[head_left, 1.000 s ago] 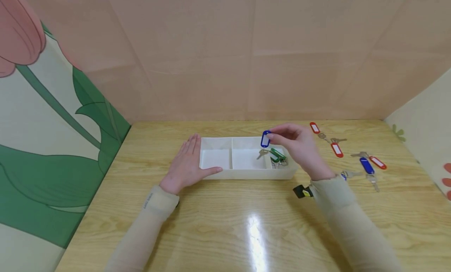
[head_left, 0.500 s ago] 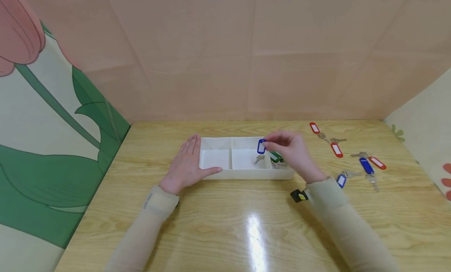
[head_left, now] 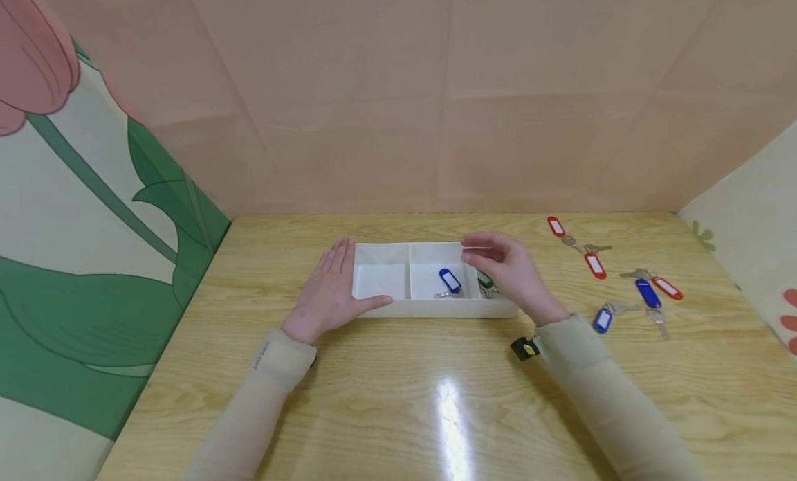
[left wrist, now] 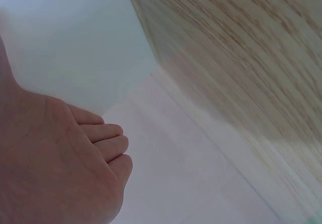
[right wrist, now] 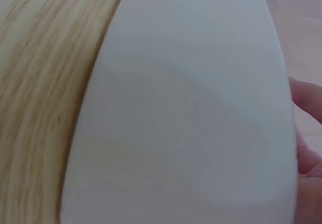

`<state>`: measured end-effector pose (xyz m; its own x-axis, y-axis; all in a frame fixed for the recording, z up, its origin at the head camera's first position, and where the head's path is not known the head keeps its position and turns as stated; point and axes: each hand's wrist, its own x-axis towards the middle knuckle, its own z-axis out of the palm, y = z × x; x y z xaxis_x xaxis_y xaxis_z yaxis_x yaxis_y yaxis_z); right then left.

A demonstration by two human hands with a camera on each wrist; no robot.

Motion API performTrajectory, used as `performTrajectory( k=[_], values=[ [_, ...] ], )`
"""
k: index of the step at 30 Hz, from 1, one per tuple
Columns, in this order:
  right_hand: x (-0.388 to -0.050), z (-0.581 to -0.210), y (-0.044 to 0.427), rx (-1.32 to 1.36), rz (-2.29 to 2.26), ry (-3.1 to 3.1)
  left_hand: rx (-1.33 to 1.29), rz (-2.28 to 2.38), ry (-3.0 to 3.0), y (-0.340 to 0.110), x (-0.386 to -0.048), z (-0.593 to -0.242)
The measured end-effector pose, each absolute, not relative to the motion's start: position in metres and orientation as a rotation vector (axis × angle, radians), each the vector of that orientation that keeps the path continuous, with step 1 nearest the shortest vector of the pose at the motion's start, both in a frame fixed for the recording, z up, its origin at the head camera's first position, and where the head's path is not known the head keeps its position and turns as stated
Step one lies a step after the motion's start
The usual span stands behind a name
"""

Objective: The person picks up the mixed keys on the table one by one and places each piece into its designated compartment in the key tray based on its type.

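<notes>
Three walls stand around the scene: a pinkish back wall [head_left: 373, 107], a left wall [head_left: 75, 315] patterned with a pink flower and green leaves, and a pale right wall [head_left: 759, 225]. They enclose one wood-grained table [head_left: 398, 391]. Two pale sleeves [head_left: 623, 405] reach in over it. Between them sits one white tray [head_left: 436, 308], its two dividers making three compartments. Of the two hands, the left hand [head_left: 330, 287] lies flat, four fingers along the tray's left end, thumb at its front edge; the right hand [head_left: 507, 270] is released, thumb and fingers parted above the right compartment. One black piece [head_left: 525, 348] sits at the right wrist. Six tags show besides the green: one blue tag [head_left: 450, 280] lies tilted inside the middle compartment, and five are on the table, right of the tray, namely three red tags [head_left: 595, 265] and two blue ones [head_left: 647, 293]. The right compartment holds green tags [head_left: 484, 279], partly covered by the hand, so I cannot tell how many. Smallest are the keys: one silvery key [head_left: 445, 295] beside the middle compartment's tag, and five loose-lying keys [head_left: 658, 322] among the table's tags.
</notes>
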<state>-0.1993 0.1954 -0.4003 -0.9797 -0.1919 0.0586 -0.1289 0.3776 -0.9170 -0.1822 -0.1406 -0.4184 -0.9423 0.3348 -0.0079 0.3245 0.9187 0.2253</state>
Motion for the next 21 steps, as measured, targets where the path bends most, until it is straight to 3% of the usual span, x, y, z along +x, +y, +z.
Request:
performTrajectory(
  k=[21],
  values=[
    [-0.185,-0.376,0.206,-0.290,-1.708,2.592,0.518,0.345,3.025,-0.141,-0.182,-0.419]
  ],
)
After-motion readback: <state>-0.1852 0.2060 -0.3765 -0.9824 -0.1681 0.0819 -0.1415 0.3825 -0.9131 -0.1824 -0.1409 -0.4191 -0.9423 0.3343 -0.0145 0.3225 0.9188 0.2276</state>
